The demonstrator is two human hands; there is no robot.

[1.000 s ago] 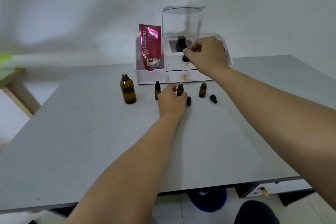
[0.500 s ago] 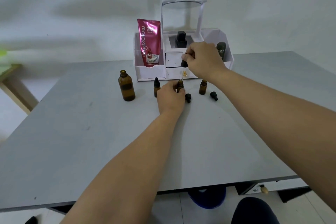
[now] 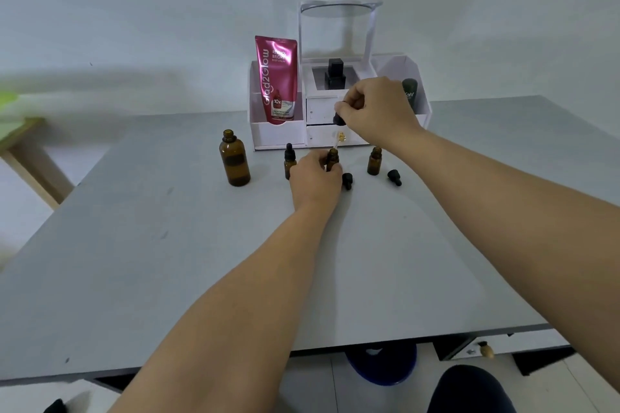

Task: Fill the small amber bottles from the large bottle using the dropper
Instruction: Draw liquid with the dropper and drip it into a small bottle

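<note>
My left hand (image 3: 314, 178) grips a small open amber bottle (image 3: 332, 159) standing on the grey table (image 3: 167, 261). My right hand (image 3: 375, 109) pinches the black bulb of a dropper (image 3: 338, 131) held upright, its glass tip at the bottle's mouth. The large amber bottle (image 3: 234, 163) stands uncapped to the left. A capped small bottle (image 3: 290, 161) stands just left of my left hand. Another open small bottle (image 3: 374, 161) stands to the right. Two loose black dropper caps (image 3: 347, 180) (image 3: 394, 177) lie beside them.
A white cosmetics organiser (image 3: 281, 134) stands at the table's back edge, holding a pink tube (image 3: 276, 79), a black bottle (image 3: 334, 74) and a dark tube (image 3: 409, 94). A wooden table corner (image 3: 30, 151) is at the left. A blue container (image 3: 382, 365) sits below the front edge.
My right hand has lowered the dropper until its tip meets the mouth of the held bottle. My left hand keeps its grip; the view has tilted slightly.
</note>
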